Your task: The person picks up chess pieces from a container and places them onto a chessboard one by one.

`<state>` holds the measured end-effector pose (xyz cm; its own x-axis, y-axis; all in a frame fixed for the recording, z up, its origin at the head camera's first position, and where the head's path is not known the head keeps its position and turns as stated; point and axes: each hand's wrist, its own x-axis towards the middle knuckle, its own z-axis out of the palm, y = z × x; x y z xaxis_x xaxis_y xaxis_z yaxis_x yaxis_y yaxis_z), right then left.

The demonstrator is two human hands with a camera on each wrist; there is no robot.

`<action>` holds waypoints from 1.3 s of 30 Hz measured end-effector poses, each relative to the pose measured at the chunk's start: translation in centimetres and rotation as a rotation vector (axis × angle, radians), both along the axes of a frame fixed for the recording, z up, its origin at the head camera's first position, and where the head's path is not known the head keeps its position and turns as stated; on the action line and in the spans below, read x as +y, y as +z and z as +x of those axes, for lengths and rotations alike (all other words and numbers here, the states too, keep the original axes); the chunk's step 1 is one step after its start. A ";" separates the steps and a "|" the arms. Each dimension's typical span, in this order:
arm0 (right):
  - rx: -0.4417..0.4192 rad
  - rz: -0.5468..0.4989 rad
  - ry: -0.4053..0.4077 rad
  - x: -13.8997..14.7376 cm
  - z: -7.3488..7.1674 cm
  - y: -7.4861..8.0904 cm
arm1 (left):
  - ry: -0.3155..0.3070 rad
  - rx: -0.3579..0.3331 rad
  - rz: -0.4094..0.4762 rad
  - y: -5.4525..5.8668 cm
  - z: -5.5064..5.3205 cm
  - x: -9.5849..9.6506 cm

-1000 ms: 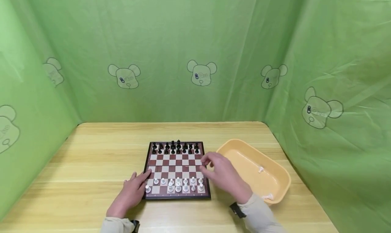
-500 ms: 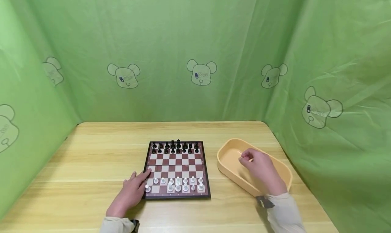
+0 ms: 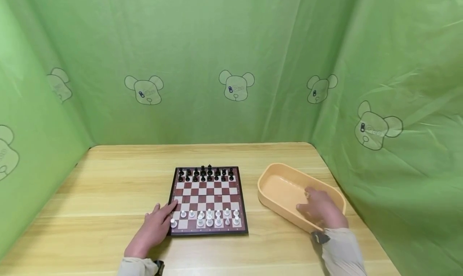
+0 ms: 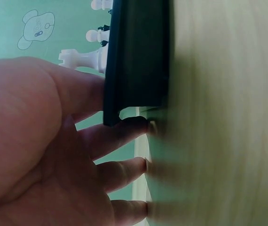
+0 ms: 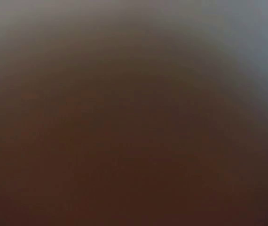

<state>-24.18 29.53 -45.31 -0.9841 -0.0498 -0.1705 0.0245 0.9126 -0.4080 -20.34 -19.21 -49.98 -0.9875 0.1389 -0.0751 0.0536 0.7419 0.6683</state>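
In the head view my left hand (image 3: 153, 227) rests at the left edge of the chessboard (image 3: 209, 195). The left wrist view shows this hand (image 4: 35, 136) with one digit over the board's dark edge (image 4: 136, 56), near a white rook (image 4: 80, 60); its other fingertips touch the table. My right hand (image 3: 320, 207) reaches into the orange tray (image 3: 280, 215), thumb and forefinger apart, slightly blurred. Whatever lies beneath it is mostly hidden. Dark blur fills the right wrist view.
Black chess pieces (image 3: 203, 172) stand in two rows on the board's far side. White pieces (image 3: 209, 221) stand on the near side, with gaps at the left. The wooden table (image 3: 119, 179) is enclosed by green curtains (image 3: 195, 119).
My right hand moved from beside the board's right edge over to the tray, then down into it, its fingers spreading. The left hand stays at the board's edge.
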 end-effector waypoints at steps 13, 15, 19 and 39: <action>0.072 -0.010 -0.022 0.9 -0.4 -1.0 | -0.001 0.006 -0.007 -0.2 -0.1 -0.1; 0.034 -0.088 -0.091 1.0 -0.4 -1.2 | -0.002 0.009 -0.007 -0.2 -0.1 -0.1; -0.014 -0.205 -0.201 1.0 -0.3 -1.5 | -0.006 0.014 -0.010 -0.2 0.0 -0.2; 0.367 -0.260 -0.080 -2.1 -0.7 -0.8 | -0.005 0.019 -0.010 -0.3 -0.1 -0.1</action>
<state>-24.86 27.47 -46.13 -0.9794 0.0341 0.1988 -0.0983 0.7800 -0.6180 -20.49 -19.35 -50.30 -0.9881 0.1429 -0.0575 0.0698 0.7480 0.6600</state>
